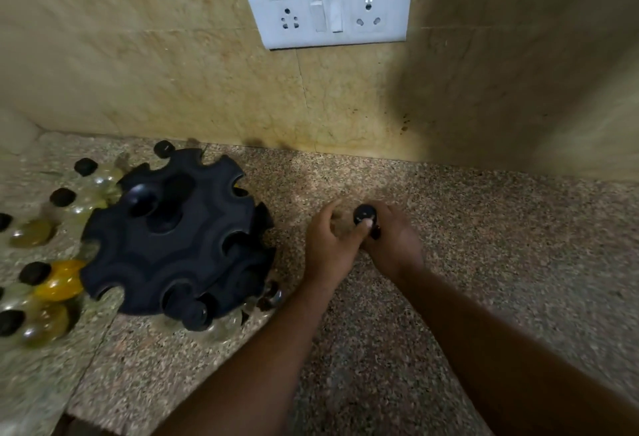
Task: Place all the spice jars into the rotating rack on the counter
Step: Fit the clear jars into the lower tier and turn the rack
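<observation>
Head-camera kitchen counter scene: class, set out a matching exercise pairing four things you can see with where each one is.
Things:
1. black plastic rotating rack
2. white plastic switch-and-socket plate
3. black-lidded spice jar
4. clear jar of bright yellow spice

Places:
A. on the tiled wall
B. between both hands
C. on the counter, left of the rack
D. on the counter, left of the hands

Pairs: 1-D, 2-A, 3-B, 4-C

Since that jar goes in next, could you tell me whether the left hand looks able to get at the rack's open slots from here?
Probably yes: the counter between the left hand and the rack is bare.
</observation>
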`<state>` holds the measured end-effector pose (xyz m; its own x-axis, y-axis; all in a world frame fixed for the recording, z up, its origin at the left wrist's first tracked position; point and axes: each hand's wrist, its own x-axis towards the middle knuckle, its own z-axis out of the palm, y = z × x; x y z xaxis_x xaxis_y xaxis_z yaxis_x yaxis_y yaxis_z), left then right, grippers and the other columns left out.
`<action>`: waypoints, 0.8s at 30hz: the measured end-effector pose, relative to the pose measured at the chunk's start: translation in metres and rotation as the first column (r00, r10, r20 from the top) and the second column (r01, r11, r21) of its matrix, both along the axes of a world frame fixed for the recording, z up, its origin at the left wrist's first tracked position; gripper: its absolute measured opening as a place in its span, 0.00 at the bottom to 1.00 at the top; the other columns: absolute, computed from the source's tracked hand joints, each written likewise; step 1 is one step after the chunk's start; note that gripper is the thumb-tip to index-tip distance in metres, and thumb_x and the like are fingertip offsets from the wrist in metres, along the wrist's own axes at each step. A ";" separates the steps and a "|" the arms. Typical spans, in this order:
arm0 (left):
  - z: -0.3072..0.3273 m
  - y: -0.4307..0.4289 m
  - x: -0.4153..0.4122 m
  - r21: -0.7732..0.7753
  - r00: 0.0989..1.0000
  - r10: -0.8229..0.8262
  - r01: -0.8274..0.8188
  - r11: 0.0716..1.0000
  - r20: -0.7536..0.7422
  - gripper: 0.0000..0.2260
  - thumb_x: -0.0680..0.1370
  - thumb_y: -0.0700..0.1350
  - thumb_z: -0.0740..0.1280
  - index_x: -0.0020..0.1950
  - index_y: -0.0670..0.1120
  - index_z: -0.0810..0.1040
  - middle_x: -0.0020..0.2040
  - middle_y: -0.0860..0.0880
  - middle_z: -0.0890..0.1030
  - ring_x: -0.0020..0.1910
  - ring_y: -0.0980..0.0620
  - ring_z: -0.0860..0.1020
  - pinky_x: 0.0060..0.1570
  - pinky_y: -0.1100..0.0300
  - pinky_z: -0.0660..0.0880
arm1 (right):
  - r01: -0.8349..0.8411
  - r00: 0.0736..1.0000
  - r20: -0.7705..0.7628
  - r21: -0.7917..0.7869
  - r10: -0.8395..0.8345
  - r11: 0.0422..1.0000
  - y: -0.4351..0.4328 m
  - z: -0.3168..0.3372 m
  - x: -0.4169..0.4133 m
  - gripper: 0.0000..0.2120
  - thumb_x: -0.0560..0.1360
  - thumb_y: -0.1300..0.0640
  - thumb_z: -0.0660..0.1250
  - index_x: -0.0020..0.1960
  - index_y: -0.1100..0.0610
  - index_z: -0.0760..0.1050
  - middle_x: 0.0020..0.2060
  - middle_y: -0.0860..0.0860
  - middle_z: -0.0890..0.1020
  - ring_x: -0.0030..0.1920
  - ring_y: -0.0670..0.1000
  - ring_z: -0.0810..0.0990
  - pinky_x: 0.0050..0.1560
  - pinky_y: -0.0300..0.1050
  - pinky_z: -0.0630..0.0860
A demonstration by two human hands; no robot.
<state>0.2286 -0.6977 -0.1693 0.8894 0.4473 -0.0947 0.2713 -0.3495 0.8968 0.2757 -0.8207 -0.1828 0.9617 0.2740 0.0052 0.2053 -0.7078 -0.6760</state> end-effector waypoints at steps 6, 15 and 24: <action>-0.005 0.005 -0.052 -0.587 0.821 0.504 -0.555 0.590 -0.269 0.19 0.81 0.61 0.62 0.61 0.48 0.80 0.50 0.48 0.82 0.46 0.48 0.80 0.42 0.58 0.73 | -0.104 0.995 -0.007 0.033 0.104 0.994 0.013 0.020 -0.021 0.26 0.73 0.40 0.71 0.68 0.49 0.75 0.62 0.49 0.76 0.58 0.49 0.75 0.56 0.45 0.73; 0.011 0.027 -0.112 -0.723 0.592 0.721 -0.666 0.184 -0.362 0.17 0.80 0.57 0.66 0.49 0.44 0.83 0.49 0.43 0.86 0.48 0.42 0.84 0.55 0.44 0.81 | -0.380 0.925 -0.016 0.034 0.381 0.924 0.063 0.042 -0.085 0.28 0.71 0.44 0.76 0.68 0.46 0.74 0.66 0.48 0.71 0.63 0.53 0.75 0.61 0.47 0.74; 0.033 0.074 -0.173 -0.799 0.727 0.596 -0.559 0.222 -0.342 0.18 0.83 0.57 0.61 0.47 0.43 0.79 0.28 0.51 0.76 0.23 0.55 0.71 0.24 0.62 0.66 | -0.403 0.915 0.005 0.057 0.404 0.913 0.101 0.046 -0.136 0.28 0.71 0.42 0.77 0.69 0.43 0.75 0.78 0.45 0.59 0.70 0.51 0.72 0.64 0.47 0.74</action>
<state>0.0551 -0.6239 -0.1365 0.4344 0.5560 -0.7087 0.0336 0.7762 0.6296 0.1399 -0.7196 -0.1364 0.7694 0.6383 0.0257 0.4609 -0.5269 -0.7141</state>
